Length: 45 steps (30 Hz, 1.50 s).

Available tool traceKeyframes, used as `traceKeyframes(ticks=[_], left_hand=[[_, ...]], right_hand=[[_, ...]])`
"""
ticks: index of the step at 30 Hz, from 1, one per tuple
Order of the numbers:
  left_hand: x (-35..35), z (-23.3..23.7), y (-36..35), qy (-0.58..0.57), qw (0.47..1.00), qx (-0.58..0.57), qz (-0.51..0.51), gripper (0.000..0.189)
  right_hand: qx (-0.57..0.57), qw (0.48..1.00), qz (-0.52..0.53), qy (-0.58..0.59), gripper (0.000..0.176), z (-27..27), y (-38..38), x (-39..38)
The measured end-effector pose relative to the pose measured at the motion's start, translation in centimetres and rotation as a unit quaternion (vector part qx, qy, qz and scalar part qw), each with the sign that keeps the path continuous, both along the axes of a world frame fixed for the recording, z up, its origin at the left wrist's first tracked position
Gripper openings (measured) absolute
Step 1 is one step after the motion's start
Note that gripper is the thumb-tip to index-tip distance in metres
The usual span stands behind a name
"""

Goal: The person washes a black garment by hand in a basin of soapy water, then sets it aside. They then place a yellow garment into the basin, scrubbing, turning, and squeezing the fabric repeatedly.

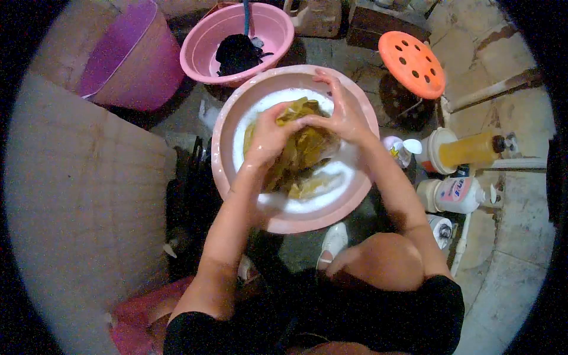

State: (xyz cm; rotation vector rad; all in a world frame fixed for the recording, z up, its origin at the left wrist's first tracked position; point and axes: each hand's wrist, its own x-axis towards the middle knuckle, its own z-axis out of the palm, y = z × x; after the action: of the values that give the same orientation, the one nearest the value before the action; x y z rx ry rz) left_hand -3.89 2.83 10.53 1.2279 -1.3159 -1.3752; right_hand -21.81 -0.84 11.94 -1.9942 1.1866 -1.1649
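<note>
A wet olive-yellow cloth garment [305,145] lies bunched in a large pink basin [222,142] of white, foamy water. My left hand [273,133] is closed on the upper left of the bunched cloth, its fingertips partly hidden in the folds. On the other side, my right hand [343,115] is wet and open. Its fingers point up toward the basin's far rim, apart from the thumb, which stretches left over the cloth to near my left hand. Part of the garment sinks under the suds toward the near side.
Behind stands a smaller pink basin [195,56] with black cloth [239,54] and a hose [247,18]. A purple tub [142,65] is at the far left, an orange stool [412,65] at the right. Several bottles, including a white one [464,195], line the right wall.
</note>
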Motion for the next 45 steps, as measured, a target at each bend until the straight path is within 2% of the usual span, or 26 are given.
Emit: traceKeyframes(ticks=[1, 3, 6, 8, 9, 12, 13, 14, 16, 18, 20, 22, 24, 25, 26, 27, 28, 31, 32, 33, 34, 36, 38, 42, 43, 45], left_hand=[[0.3, 0.0, 0.0, 0.056, 0.998, 0.022, 0.027, 0.032], [1.6, 0.9, -0.5, 0.184, 0.978, 0.085, 0.045, 0.03], [3.5, -0.2, -1.3, 0.326, 0.94, 0.07, 0.069, 0.036], [4.1, -1.5, -1.8, 0.305, 0.944, 0.057, 0.115, 0.037], [4.3, -2.5, -2.4, 0.288, 0.944, 0.042, 0.155, 0.037], [4.3, -6.0, -4.1, 0.184, 0.961, 0.049, 0.202, 0.036], [3.3, -5.8, -2.4, 0.321, 0.926, 0.058, 0.188, 0.029], [1.7, -5.7, -0.5, 0.451, 0.874, 0.066, 0.17, 0.026], [-0.8, -9.1, -0.4, 0.322, 0.918, 0.08, 0.217, 0.031], [-3.7, -8.2, 1.1, 0.419, 0.861, 0.19, 0.217, 0.033], [-3.8, -6.9, 1.7, 0.356, 0.884, 0.189, 0.236, 0.037], [-2.3, -6.6, 2.1, 0.403, 0.83, 0.198, 0.33, 0.031], [2.8, -14.5, -0.2, 0.582, 0.791, 0.188, 0.0, 0.041], [3.7, -16.8, -1.2, 0.588, 0.782, 0.173, -0.118, 0.043], [0.8, -12.0, 0.4, 0.488, 0.85, 0.179, 0.085, 0.041], [-2.2, -6.8, 2.1, 0.328, 0.88, 0.213, 0.27, 0.04], [-2.8, -6.8, 1.9, 0.328, 0.881, 0.211, 0.268, 0.04], [-2.9, -8.6, 2.0, 0.4, 0.874, 0.183, 0.208, 0.045], [-0.8, -11.5, 1.1, 0.405, 0.871, 0.181, 0.212, 0.045], [2.5, -15.2, 0.2, 0.402, 0.875, 0.23, 0.139, 0.045], [2.2, -14.0, 0.6, 0.405, 0.869, 0.261, 0.11, 0.047], [1.5, -11.5, 1.4, 0.406, 0.854, 0.32, 0.051, 0.05], [-2.9, -6.2, 1.5, 0.296, 0.886, 0.209, 0.288, 0.049], [-2.3, -1.4, 2.2, 0.359, 0.895, 0.158, 0.211, 0.043], [-0.7, -4.0, 0.9, 0.353, 0.905, 0.131, 0.196, 0.042], [0.7, -1.8, 0.3, 0.354, 0.914, 0.084, 0.179, 0.033]], right_hand=[[0.151, 0.98, 0.132, 0.007, 0.057, -1.0, -0.8, -1.0], [0.369, 0.863, 0.343, -0.03, 0.067, -6.0, -1.9, -2.5], [0.427, 0.867, 0.216, -0.136, 0.061, -5.3, -0.7, -1.7], [0.357, 0.897, 0.177, -0.192, 0.059, -5.8, -0.7, -0.4], [0.248, 0.947, 0.122, -0.163, 0.058, -4.9, -0.6, 0.8], [0.126, 0.99, 0.056, -0.005, 0.052, 1.3, 3.9, 5.5], [0.015, 0.996, 0.07, 0.046, 0.043, 0.6, 5.3, 7.2], [0.001, 0.994, 0.064, 0.09, 0.037, -0.6, 4.7, 7.4], [0.031, 0.989, 0.049, 0.138, 0.029, -5.3, 1.3, 6.5], [0.08, 0.982, 0.0, 0.169, 0.025, -6.4, -1.1, 4.7], [0.137, 0.969, -0.055, 0.199, 0.023, -6.5, -0.1, 4.9], [-0.024, 0.999, -0.039, 0.013, 0.022, -4.4, 4.3, 7.2], [-0.084, 0.995, 0.038, 0.029, 0.023, -5.2, 6.4, 8.2], [-0.114, 0.99, 0.076, 0.035, 0.024, -5.5, 6.1, 7.9], [-0.143, 0.982, 0.116, 0.039, 0.025, -5.8, 5.8, 7.7], [-0.006, 0.997, 0.055, 0.054, 0.024, -6.0, 3.0, 6.6], [0.134, 0.989, -0.008, 0.068, 0.022, -6.2, 1.4, 5.9], [0.086, 0.991, -0.102, 0.032, 0.02, -7.0, 2.9, 6.6], [0.085, 0.991, -0.098, 0.037, 0.02, -6.3, 4.4, 7.1], [-0.003, 1.0, 0.005, 0.007, 0.021, -5.0, 7.0, 7.9], [-0.091, 0.99, 0.105, -0.025, 0.023, -4.3, 8.2, 8.5], [-0.156, 0.978, 0.132, 0.026, 0.024, -6.5, 7.3, 8.0], [0.054, 0.992, -0.061, 0.1, 0.025, -8.9, 2.3, 5.5], [0.193, 0.976, -0.042, 0.087, 0.028, -7.9, 0.2, 1.5], [0.22, 0.974, 0.032, 0.048, 0.031, -7.9, -0.3, 0.5], [0.254, 0.958, 0.133, 0.031, 0.034, -5.0, 0.1, -1.0]])
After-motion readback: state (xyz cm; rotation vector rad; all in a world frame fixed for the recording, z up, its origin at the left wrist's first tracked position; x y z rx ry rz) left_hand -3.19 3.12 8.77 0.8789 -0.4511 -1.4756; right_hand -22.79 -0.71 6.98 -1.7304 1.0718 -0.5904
